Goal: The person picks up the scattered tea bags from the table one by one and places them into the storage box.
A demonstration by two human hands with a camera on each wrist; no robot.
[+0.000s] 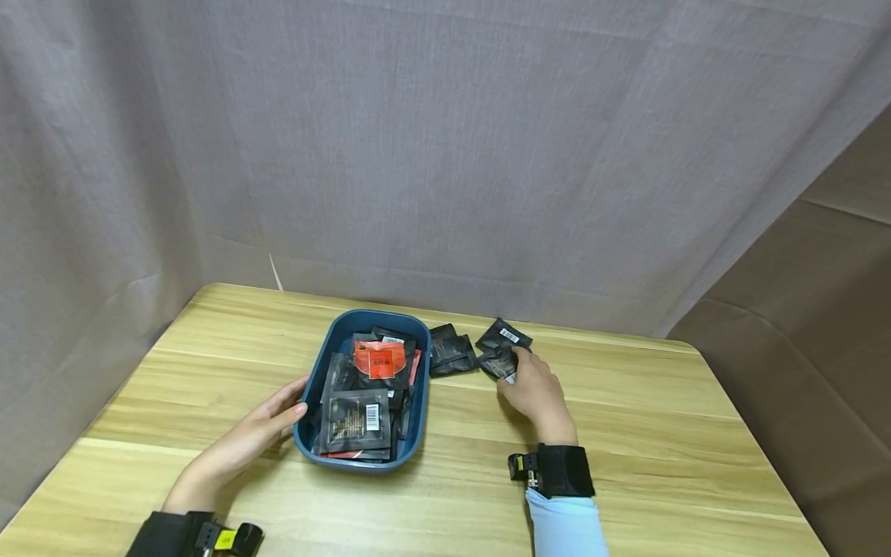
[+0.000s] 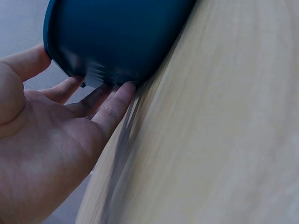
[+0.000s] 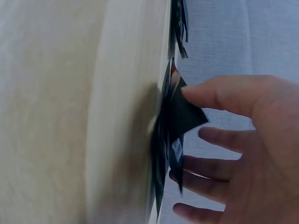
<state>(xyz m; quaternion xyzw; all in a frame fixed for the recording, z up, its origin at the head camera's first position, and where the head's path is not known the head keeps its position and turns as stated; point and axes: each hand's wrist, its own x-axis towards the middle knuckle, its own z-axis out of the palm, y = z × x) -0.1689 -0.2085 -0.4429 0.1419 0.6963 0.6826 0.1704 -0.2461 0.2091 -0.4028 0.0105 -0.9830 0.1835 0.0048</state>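
Observation:
My left hand [image 1: 257, 433] holds the near left side of a dark blue plastic bin [image 1: 425, 387]. In the left wrist view its thumb meets the rim, while the fingers [image 2: 114, 107] lie against the lower outside wall. Inside the bin lie several flat sachets, mostly black, with an orange-and-black sachet [image 1: 379, 362] and a black sachet with a barcode [image 1: 356, 420] on top. To the right, my right hand [image 1: 536, 391] reaches down to a black sachet [image 1: 498, 362]. In the right wrist view the thumb touches a tilted dark sachet [image 3: 187, 114], and the other fingers are spread beside it.
Two or more black sachets [image 1: 451, 352] lie overlapping just right of the bin. Another black sachet [image 1: 503, 335] with a barcode is beyond the right hand. A grey cloth [image 1: 445, 155] hangs behind the far edge of the wooden table [image 1: 661, 433].

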